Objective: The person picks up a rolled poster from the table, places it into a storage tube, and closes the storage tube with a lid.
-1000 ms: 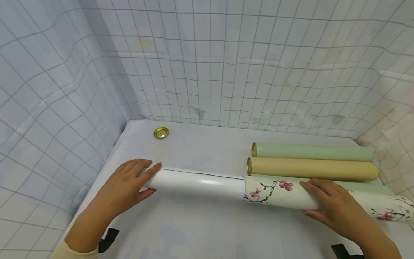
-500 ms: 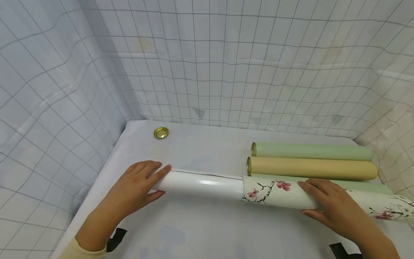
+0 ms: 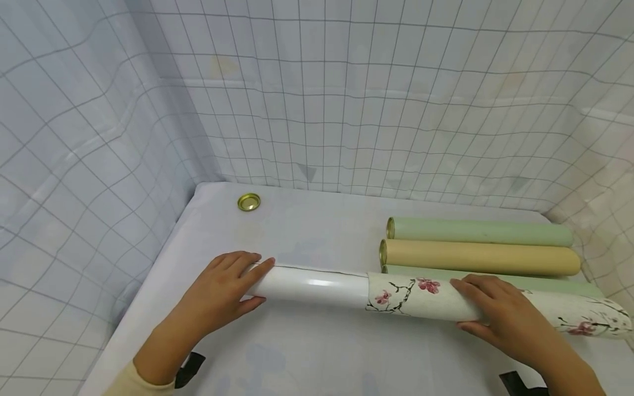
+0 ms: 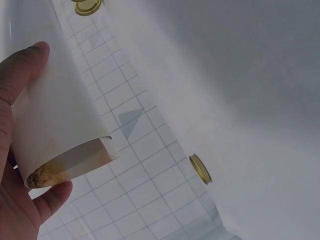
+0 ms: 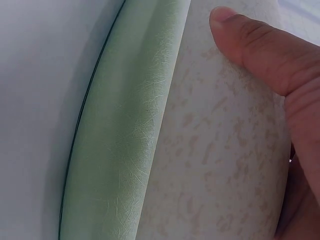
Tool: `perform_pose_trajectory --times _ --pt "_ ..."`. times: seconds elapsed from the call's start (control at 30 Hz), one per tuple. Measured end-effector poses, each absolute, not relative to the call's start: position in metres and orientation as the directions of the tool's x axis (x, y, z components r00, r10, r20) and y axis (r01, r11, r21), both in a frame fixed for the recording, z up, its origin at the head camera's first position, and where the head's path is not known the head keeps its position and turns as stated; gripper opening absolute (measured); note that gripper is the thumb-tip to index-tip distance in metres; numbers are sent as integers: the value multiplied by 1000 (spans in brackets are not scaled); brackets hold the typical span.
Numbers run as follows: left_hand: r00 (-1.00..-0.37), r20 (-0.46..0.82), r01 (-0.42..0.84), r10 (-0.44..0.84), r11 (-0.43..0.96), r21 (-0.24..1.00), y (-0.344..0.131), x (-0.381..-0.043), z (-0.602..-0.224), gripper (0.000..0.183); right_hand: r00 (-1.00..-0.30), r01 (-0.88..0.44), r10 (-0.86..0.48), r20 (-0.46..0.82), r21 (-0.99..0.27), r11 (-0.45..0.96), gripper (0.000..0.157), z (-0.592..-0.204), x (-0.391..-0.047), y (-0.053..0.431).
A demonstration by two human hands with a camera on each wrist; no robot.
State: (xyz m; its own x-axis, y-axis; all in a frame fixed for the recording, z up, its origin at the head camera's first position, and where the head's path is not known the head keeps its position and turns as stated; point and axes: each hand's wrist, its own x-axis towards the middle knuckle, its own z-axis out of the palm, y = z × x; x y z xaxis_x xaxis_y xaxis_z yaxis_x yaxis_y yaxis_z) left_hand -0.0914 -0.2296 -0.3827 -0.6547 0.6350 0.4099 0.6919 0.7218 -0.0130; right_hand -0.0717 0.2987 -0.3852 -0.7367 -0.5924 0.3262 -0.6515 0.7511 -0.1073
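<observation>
Four tubes lie lengthwise on the bench (image 3: 297,341): a floral tube (image 3: 426,297) nearest the person, then a green tube (image 3: 555,284) largely hidden behind it, a tan tube (image 3: 477,257), and a second green tube (image 3: 480,231) farthest back. One white roll (image 3: 312,285) protrudes from the floral tube's left end. One gold lid (image 3: 248,202) rests alone near the bench's far left corner, well apart from the tubes.

The left hand (image 3: 223,291) grips the free end of the white roll, fingers (image 3: 257,269) curved over the top and thumb beneath. The right hand (image 3: 500,322) holds the floral tube in the same manner.

The left wrist view alone shows the roll's open end (image 4: 65,167), with brownish staining inside the rim. The right wrist view alone shows the textures: leather-like grain on the neighbouring green tube (image 5: 125,150), speckling on the floral one. In the head view, the floral tube's right end reaches the picture's edge.
</observation>
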Motion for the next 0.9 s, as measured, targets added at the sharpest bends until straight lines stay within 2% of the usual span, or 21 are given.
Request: perform_pose_trajectory --times 0.9 --pt "-669 388 700 634 712 45 -210 -90 -388 74 -733 -658 -602 315 -108 745 71 -389 -74 292"
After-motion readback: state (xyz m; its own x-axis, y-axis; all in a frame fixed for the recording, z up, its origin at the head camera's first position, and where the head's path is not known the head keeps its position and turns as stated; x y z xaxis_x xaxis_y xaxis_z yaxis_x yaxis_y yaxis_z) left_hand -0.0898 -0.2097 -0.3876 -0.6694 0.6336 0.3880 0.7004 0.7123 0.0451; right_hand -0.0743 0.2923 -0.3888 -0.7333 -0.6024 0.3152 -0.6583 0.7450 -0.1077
